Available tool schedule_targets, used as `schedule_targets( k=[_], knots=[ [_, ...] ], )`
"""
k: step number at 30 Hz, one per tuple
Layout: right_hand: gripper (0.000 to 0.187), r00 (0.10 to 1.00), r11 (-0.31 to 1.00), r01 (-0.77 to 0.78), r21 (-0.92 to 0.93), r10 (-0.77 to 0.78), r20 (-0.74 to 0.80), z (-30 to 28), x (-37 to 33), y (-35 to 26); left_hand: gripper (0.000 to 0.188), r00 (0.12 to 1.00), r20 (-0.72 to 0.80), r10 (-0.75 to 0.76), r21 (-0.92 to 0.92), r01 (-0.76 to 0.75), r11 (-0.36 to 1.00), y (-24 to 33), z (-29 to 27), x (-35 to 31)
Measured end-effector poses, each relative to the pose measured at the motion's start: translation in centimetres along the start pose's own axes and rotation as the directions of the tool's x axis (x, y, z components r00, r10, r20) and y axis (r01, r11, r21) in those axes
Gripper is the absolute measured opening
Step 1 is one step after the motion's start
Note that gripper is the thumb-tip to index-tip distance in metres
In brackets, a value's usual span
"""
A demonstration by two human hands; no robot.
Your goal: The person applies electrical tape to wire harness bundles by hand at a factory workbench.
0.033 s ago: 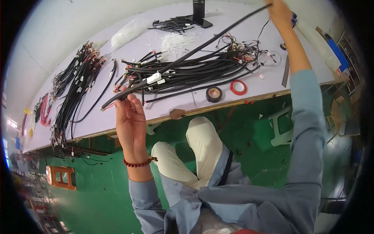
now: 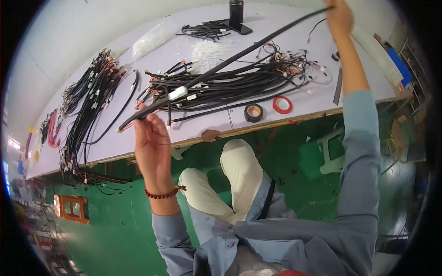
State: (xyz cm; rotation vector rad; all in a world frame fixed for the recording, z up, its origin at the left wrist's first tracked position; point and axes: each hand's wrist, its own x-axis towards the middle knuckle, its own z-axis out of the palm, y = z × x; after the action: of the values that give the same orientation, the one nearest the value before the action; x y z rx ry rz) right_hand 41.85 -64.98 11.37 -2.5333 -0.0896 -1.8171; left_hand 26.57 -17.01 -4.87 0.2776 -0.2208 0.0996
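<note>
A long black sleeved cable (image 2: 258, 44) is stretched slantwise above the table, from near left to far right. My left hand (image 2: 154, 138), palm up with a beaded bracelet at the wrist, pinches it near its left end, where thin wires and a small connector stick out. My right hand (image 2: 340, 23) is closed round the far end, at the top right; its fingers are a little blurred. A white tag (image 2: 178, 93) sits on the cable's left part. Below the cable lies a bundle of similar black cables (image 2: 239, 87) with coloured wire ends and white connectors.
A black tape roll (image 2: 253, 112) and a red tape roll (image 2: 282, 105) lie at the table's front edge. More cables (image 2: 87, 110) hang over the edge at left. A phone (image 2: 240, 27), a dark bottle (image 2: 236, 11) and a plastic bag (image 2: 149, 42) are farther back.
My right hand has shifted slightly right and nearer with the cable's far end. My left hand and the tag have moved slightly left.
</note>
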Motion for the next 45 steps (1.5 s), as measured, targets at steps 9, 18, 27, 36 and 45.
schedule_targets(
  k=[9,18,27,36,45],
  knots=[
    [0.012,0.46,0.555,-0.077,0.828,-0.717,0.523,-18.6,-15.6,-17.5,0.019,0.89,-0.066,0.451,0.054,-0.448,0.892,16.1,-2.0,-9.6],
    [0.019,0.477,0.377,-0.363,0.852,-0.711,0.517,-8.2,-39.3,-34.4,0.023,0.981,-0.164,0.107,0.929,0.117,0.351,8.1,-0.6,-13.3],
    [0.018,0.326,-0.329,-0.928,0.173,-0.493,0.807,-12.1,-27.2,-34.1,0.016,0.978,-0.198,-0.069,0.877,0.208,0.433,1.2,-3.9,-15.9],
    [0.012,0.285,-0.261,-0.947,0.186,-0.419,0.862,-13.3,-30.5,-30.9,0.019,0.94,-0.246,-0.235,0.865,0.322,0.386,-2.4,-5.9,-16.5],
    [0.017,0.643,0.17,-0.66,0.732,-0.376,0.667,-13.0,-28.7,-27.8,0.016,0.992,0.117,0.054,0.984,-0.108,-0.144,-4.2,-5.9,-16.1]
  ],
)
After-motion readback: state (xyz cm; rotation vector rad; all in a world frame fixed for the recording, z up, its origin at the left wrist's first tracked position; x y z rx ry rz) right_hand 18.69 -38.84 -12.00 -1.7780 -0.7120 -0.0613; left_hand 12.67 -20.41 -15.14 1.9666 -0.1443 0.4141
